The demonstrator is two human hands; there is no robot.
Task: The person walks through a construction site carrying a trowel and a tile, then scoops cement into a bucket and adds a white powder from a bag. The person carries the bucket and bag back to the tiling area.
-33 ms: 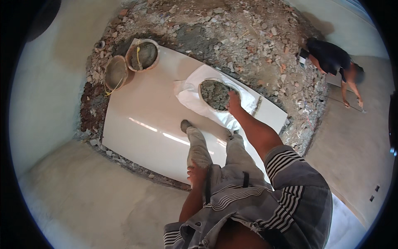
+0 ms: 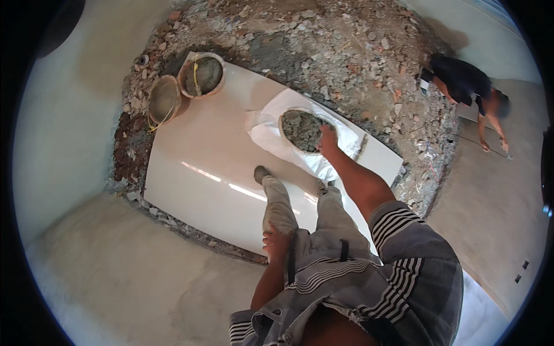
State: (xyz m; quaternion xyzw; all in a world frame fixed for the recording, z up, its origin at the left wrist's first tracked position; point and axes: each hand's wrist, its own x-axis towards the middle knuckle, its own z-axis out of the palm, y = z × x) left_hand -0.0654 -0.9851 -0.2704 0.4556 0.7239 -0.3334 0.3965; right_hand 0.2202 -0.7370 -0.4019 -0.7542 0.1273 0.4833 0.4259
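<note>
A round bucket (image 2: 282,136) of wet grey mortar (image 2: 302,130) stands on a crumpled white sheet (image 2: 264,128). My right hand (image 2: 327,139) is at the bucket's right side, over the mortar's edge. Its fingers are curled closed; what they grip, if anything, is hidden. Lower down, my left hand (image 2: 277,241) rests on my left leg near the knee, fingers apart and holding nothing. Both my feet are on a large glossy pale slab (image 2: 202,150), and I lean forward over it.
Two more buckets stand at the slab's far left: one with mortar (image 2: 212,74) and a yellow strip, one grey inside (image 2: 163,99). Broken rubble (image 2: 346,57) borders the slab. At the far right, another person (image 2: 470,83) bends with a thin rod (image 2: 470,141) near their hands.
</note>
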